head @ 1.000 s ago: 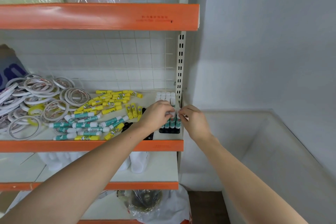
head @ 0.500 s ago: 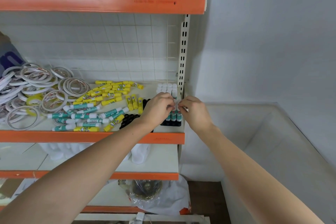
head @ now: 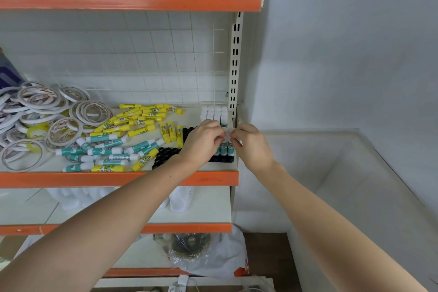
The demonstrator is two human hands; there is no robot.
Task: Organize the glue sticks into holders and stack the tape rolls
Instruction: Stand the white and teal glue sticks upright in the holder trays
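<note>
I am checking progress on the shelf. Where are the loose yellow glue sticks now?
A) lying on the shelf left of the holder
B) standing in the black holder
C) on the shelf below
A: the yellow glue sticks lie flat, left of the black holder.

Middle shelf (head: 214, 168), white top with an orange front edge, is pretty loaded: heap of tape rolls (head: 45, 121) on the left, loose yellow and teal glue sticks (head: 123, 140) mid-shelf, black holder trays (head: 166, 154) at the right end with sticks standing upright.
</note>
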